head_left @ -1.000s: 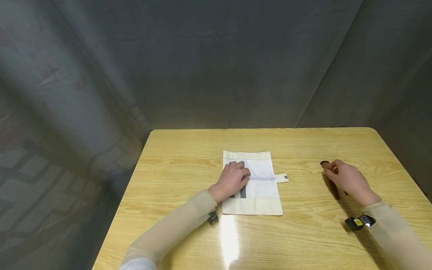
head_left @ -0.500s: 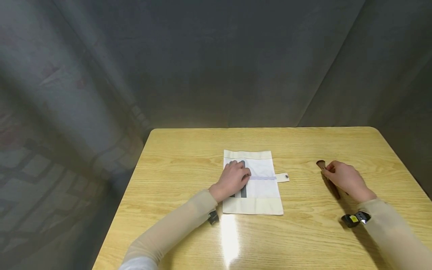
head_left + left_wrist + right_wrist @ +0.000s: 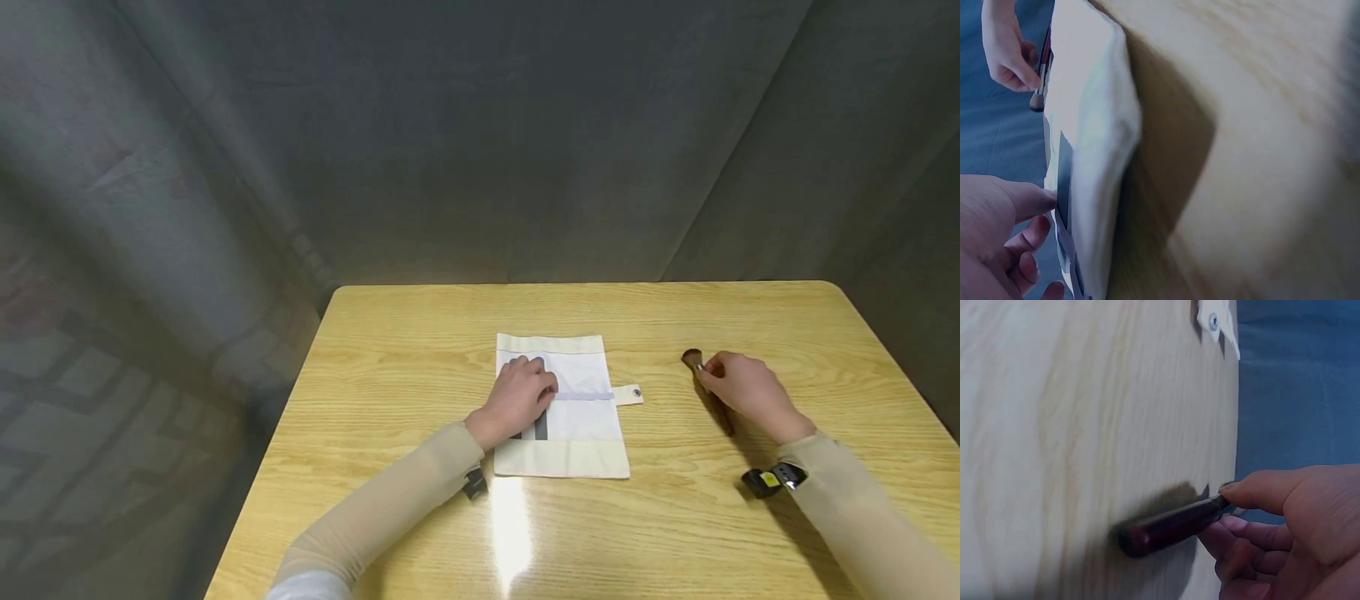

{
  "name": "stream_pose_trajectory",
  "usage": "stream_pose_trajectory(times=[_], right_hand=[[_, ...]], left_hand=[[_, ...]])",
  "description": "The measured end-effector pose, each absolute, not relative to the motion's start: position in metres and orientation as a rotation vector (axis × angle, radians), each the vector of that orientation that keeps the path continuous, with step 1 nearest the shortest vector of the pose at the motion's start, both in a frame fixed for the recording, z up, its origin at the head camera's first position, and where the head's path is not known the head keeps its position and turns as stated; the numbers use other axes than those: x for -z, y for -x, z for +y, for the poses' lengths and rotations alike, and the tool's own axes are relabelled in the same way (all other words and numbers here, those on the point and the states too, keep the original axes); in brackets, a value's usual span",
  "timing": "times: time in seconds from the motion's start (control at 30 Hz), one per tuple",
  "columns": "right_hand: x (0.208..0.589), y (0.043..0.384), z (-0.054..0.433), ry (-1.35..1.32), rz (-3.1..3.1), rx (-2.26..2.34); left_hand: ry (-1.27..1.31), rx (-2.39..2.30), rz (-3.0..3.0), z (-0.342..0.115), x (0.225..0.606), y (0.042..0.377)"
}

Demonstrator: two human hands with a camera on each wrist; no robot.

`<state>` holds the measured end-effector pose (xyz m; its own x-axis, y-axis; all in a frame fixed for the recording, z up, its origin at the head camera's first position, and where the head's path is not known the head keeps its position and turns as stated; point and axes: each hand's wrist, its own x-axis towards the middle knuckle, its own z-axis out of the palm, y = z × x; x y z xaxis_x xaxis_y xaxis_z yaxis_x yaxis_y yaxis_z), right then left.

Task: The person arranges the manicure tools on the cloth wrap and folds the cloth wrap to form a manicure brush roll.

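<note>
A white fabric brush roll [image 3: 585, 421] lies unfolded on the table, with dark grey strips [image 3: 541, 427] on its left part. My left hand [image 3: 516, 396] rests on that part, its fingers loosely bent; in the left wrist view the thumb [image 3: 1038, 201] touches the fabric near a grey strip. To the right of the roll, my right hand [image 3: 750, 393] pinches a makeup brush [image 3: 692, 360] near its metal collar. Brown bristles point away from me, while the dark red handle [image 3: 1172, 528] slants down close to the tabletop in the right wrist view.
A strap with a snap button [image 3: 637, 393] sticks out from the right side of the roll. The wooden table [image 3: 405, 333] has its far edge along a grey curtain [image 3: 480, 167]. Each wrist carries a small black camera [image 3: 761, 482].
My right hand has moved left, toward the roll, carrying the makeup brush with it. More of the bristle end shows now. The left hand has stayed in place on the roll.
</note>
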<state>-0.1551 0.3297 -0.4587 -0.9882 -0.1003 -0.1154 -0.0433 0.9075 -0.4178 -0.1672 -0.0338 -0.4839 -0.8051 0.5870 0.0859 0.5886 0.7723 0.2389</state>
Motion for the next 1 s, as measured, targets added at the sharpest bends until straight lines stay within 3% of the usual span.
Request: stream_pose_trajectory(times=[1.0], right_hand=[[0.437, 0.187, 0.251, 0.259, 2.868, 0.950]], left_hand=[[0.978, 0.336, -2.939, -0.031, 0.484, 0.165]])
